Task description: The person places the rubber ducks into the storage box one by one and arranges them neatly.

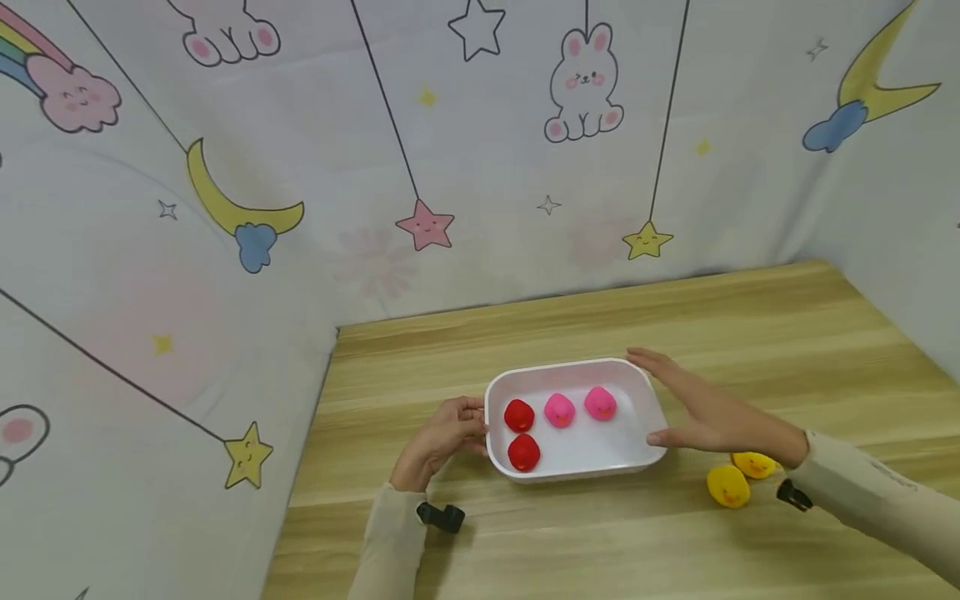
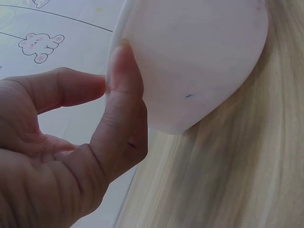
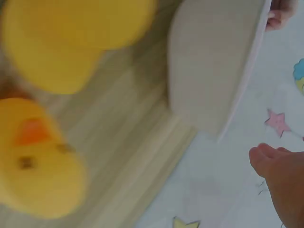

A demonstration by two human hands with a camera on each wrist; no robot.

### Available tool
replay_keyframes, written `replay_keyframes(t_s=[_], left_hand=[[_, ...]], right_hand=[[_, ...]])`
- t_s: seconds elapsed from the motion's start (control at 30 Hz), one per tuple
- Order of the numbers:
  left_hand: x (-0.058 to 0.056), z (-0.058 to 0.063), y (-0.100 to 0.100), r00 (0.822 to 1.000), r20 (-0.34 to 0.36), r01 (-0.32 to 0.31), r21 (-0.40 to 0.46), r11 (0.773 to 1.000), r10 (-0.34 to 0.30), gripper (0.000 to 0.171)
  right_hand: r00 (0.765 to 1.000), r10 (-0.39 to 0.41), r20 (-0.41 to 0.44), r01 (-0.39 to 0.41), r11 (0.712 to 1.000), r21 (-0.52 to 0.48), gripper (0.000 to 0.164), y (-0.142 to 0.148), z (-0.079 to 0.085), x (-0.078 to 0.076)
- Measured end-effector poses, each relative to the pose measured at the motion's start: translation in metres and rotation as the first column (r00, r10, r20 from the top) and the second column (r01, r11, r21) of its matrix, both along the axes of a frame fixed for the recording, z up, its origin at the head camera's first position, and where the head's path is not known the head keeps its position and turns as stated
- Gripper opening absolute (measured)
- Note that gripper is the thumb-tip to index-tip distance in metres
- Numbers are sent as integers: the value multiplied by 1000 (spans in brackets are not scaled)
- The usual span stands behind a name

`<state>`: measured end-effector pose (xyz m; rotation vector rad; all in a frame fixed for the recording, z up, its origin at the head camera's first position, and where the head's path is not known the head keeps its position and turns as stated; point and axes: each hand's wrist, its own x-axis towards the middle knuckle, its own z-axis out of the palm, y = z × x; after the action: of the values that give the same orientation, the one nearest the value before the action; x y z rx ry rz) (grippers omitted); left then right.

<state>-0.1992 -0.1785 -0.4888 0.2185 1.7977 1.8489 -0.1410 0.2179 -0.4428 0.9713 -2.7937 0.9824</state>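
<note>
A white plastic tray (image 1: 600, 448) stands on the table with two red rubber ducks (image 1: 523, 452) at its left and two pink rubber ducks (image 1: 559, 410) near the middle. At the left end my left hand (image 1: 444, 437) pinches the rim; in the left wrist view thumb and finger meet at the edge of the tray wall (image 2: 204, 57). My right hand (image 1: 708, 414) is spread at the right end, thumb by the near corner and fingers by the far one. The right wrist view shows those fingers (image 3: 266, 159) straight and apart from the tray.
Yellow rubber ducks (image 1: 727, 486) sit on the wood-grain table (image 1: 570, 542), partly beneath my right wrist. One shows large and blurred as a yellow duck (image 3: 42, 166) in the right wrist view. A cartoon-printed cloth (image 1: 495, 267) rises behind the table and along its sides.
</note>
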Motion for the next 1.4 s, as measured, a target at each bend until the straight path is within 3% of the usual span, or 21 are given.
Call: replay_keyframes(t_s=[0.17, 0.43, 0.67, 0.77, 0.93, 1.13, 1.3, 1.4], left_hand=[[-1, -3, 2, 1000, 7, 23, 10, 1000, -23, 47], [0, -5, 1, 1000, 1, 21, 9, 1000, -21, 48], [-2, -2, -3, 1000, -13, 14, 17, 1000, -14, 48], [-2, -1, -5, 1000, -12, 18, 25, 1000, -18, 47], [0, 0, -8, 1000, -7, 22, 23, 999, -22, 46], [0, 0, -8, 1000, -9, 25, 20, 999, -25, 47], [-1, -1, -4, 999, -7, 41, 21, 999, -41, 47], [-2, -1, -1, 999, -8, 43, 22, 999, -43, 47]], right_hand=[[999, -47, 23, 48, 998, -46, 121, 31, -23, 21], [990, -112, 85, 122, 984, -126, 136, 75, -55, 43], [989, -128, -68, 121, 988, -95, 135, 94, -66, 45], [988, -121, -100, 114, 991, -73, 126, 99, -70, 44], [979, -126, -161, 127, 992, -9, 96, 107, -77, 42], [959, -50, -280, 63, 997, 38, 66, 115, -87, 34], [945, -21, -327, 35, 999, 36, 58, 123, -89, 35], [949, -38, -312, 49, 998, 26, 61, 125, -86, 37]])
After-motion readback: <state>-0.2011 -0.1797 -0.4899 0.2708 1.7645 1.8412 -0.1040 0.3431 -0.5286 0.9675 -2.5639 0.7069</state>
